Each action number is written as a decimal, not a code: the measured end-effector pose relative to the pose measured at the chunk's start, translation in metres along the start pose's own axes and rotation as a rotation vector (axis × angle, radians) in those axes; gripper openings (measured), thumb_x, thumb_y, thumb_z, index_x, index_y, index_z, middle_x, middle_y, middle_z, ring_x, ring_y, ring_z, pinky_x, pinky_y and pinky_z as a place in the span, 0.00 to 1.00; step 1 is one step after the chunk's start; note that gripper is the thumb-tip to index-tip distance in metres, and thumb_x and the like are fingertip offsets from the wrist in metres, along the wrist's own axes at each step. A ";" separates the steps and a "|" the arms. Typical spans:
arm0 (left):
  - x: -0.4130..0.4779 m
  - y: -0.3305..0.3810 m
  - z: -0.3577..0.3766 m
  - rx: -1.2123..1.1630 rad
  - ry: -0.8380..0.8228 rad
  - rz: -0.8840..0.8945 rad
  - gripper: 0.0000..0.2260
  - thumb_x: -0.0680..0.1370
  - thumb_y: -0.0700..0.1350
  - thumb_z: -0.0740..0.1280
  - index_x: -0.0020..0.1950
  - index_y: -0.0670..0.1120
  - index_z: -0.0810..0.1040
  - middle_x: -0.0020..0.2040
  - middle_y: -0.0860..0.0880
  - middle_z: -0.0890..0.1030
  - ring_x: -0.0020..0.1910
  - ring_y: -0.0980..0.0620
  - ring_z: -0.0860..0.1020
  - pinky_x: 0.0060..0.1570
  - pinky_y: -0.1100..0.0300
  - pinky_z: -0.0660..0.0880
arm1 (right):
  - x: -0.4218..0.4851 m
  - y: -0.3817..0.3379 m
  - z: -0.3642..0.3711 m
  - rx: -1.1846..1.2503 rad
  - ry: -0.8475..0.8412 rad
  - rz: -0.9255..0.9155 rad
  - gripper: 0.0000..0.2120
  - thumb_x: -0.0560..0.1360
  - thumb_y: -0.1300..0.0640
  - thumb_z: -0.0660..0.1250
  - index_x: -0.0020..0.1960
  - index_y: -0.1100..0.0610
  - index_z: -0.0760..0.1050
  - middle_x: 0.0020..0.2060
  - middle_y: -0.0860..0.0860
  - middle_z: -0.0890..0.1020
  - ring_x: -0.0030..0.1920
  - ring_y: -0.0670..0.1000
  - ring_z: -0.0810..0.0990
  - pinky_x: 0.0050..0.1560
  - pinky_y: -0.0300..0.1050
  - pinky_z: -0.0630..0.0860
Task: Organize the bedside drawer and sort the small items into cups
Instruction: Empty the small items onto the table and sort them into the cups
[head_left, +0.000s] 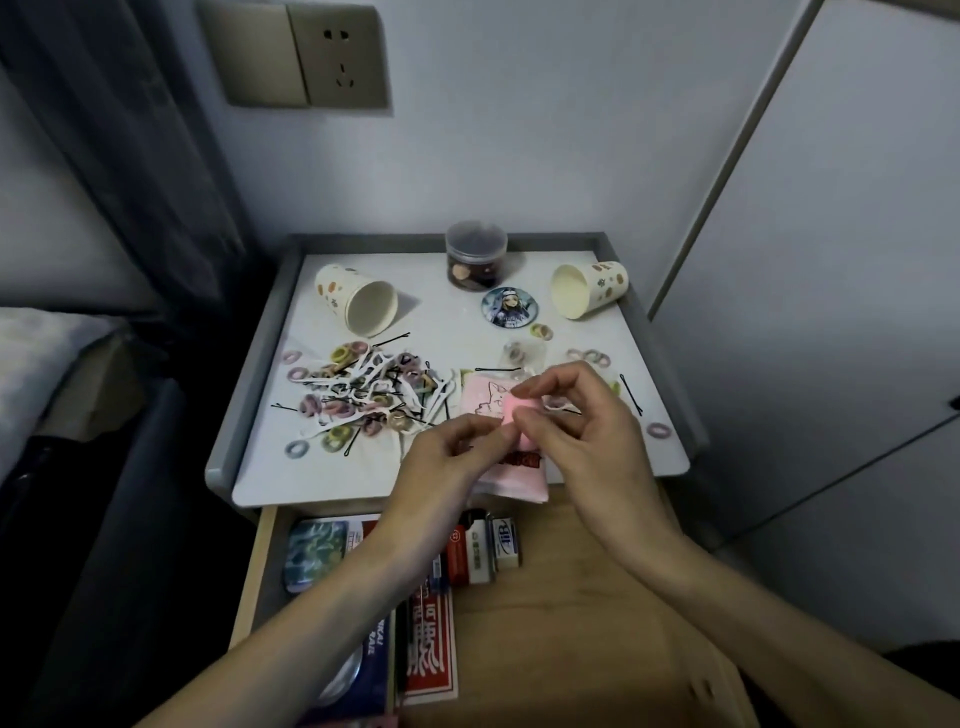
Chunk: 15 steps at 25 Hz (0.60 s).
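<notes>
Both hands meet over the front of the nightstand top (447, 338). My left hand (447, 462) and my right hand (582, 431) pinch a small pink item (511, 406) between their fingertips, above a pink packet (514, 478) with a drawn cat. Two patterned paper cups lie on their sides: one at the back left (358, 305), one at the back right (589, 288). A heap of small hair ties, black bobby pins and white floss picks (363, 397) lies left of my hands. The drawer (561, 613) stands pulled out below.
A clear lidded jar (476, 261) and a round badge (509, 307) sit at the back. Loose hair ties (589, 356) and a bobby pin (631, 393) lie to the right. The drawer holds a tin (314, 553), red boxes (430, 644) and erasers (493, 545).
</notes>
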<state>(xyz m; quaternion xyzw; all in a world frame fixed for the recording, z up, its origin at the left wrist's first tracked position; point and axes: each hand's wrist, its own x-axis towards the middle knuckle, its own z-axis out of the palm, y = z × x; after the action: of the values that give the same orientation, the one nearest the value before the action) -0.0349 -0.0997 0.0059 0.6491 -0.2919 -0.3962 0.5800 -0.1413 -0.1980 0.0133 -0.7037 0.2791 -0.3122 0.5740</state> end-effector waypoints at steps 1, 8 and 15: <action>0.001 0.000 0.001 0.018 0.020 0.025 0.10 0.78 0.47 0.68 0.55 0.43 0.82 0.48 0.46 0.85 0.45 0.53 0.84 0.37 0.68 0.77 | 0.001 -0.001 -0.001 0.032 0.012 0.037 0.11 0.75 0.66 0.70 0.53 0.54 0.74 0.52 0.47 0.81 0.49 0.46 0.84 0.46 0.41 0.81; 0.008 -0.006 -0.013 0.087 0.104 0.127 0.08 0.76 0.40 0.71 0.52 0.50 0.84 0.30 0.60 0.72 0.36 0.50 0.70 0.43 0.52 0.77 | 0.014 0.004 -0.017 0.269 -0.103 0.424 0.17 0.70 0.63 0.75 0.58 0.57 0.80 0.54 0.50 0.85 0.59 0.48 0.81 0.69 0.50 0.72; 0.013 0.009 0.000 0.136 -0.040 0.145 0.12 0.74 0.34 0.72 0.54 0.46 0.78 0.53 0.48 0.82 0.53 0.45 0.80 0.54 0.48 0.79 | 0.011 0.008 -0.030 0.411 -0.004 0.433 0.17 0.74 0.62 0.71 0.62 0.57 0.75 0.57 0.56 0.83 0.55 0.53 0.84 0.59 0.55 0.80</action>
<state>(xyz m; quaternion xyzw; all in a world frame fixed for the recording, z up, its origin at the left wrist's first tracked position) -0.0271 -0.1121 0.0122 0.6560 -0.3759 -0.3456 0.5559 -0.1574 -0.2266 0.0115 -0.4974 0.3525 -0.2310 0.7582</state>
